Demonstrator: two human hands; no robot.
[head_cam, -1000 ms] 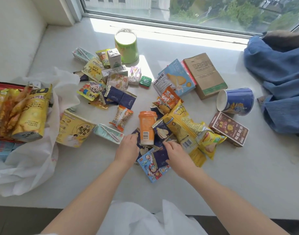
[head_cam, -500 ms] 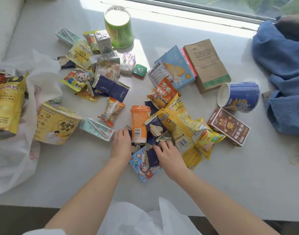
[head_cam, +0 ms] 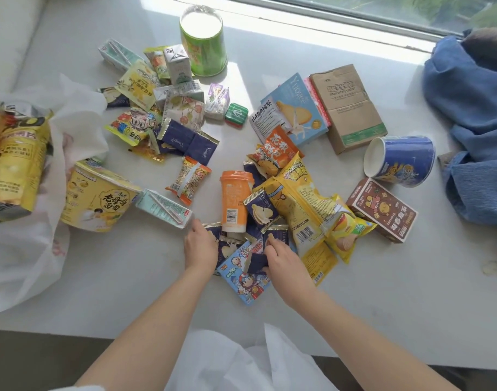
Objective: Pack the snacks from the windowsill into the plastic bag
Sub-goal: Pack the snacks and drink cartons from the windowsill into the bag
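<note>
Many snacks lie scattered on the white windowsill [head_cam: 396,292]. My left hand [head_cam: 200,248] has its fingers curled down onto dark blue snack packets [head_cam: 227,246] just below an orange cup drink [head_cam: 236,204]. My right hand [head_cam: 284,261] pinches another dark blue packet [head_cam: 257,262] above a cartoon-printed blue packet [head_cam: 244,280]. Yellow chip bags [head_cam: 306,201] lie right of my hands. The white plastic bag [head_cam: 24,263] lies open at the left, with a yellow snack bag [head_cam: 16,165] inside. A yellow noodle cup [head_cam: 97,198] lies at its mouth.
A green cup [head_cam: 205,43] stands at the back by the window. Boxes [head_cam: 348,108], a tipped blue cup [head_cam: 402,162] and a brown box [head_cam: 382,213] lie to the right. Blue cloth [head_cam: 475,122] covers the far right. More white plastic [head_cam: 227,362] lies below the sill's front edge.
The view has tilted down and moved closer. Both hands have stayed at the pile of dark blue packets; my right hand's fingers have closed on one packet.
</note>
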